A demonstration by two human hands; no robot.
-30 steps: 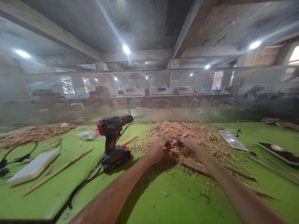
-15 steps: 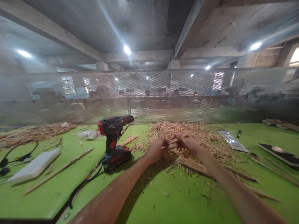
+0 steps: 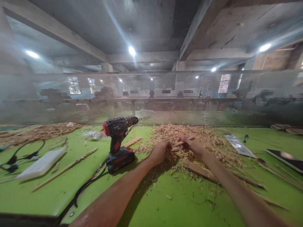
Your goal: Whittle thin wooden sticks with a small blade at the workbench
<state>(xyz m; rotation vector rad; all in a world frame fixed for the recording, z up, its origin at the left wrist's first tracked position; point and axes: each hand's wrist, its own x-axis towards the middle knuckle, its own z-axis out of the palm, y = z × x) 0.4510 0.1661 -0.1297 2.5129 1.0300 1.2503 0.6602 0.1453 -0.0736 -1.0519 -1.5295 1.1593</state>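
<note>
Both my hands meet over a pile of wood shavings (image 3: 203,138) on the green table (image 3: 165,201). My left hand (image 3: 161,151) is closed around one end of a thin wooden stick (image 3: 182,142). My right hand (image 3: 193,145) is closed on the same stick further along, and the stick's tip pokes out past its fingers. A flat wooden strip (image 3: 199,169) lies on the table just below my right wrist.
A red and black cordless drill (image 3: 117,143) stands upright left of my hands. Further left lie a long wooden stick (image 3: 65,170), a white flat box (image 3: 41,164) and black cables (image 3: 21,156). A perforated metal screen (image 3: 151,97) closes the table's far edge. Sticks and a dark tablet (image 3: 285,156) lie right.
The view has shifted slightly, so everything sits a little further right and lower. My hands keep hold of the stick over the shavings, with only small finger movements.
</note>
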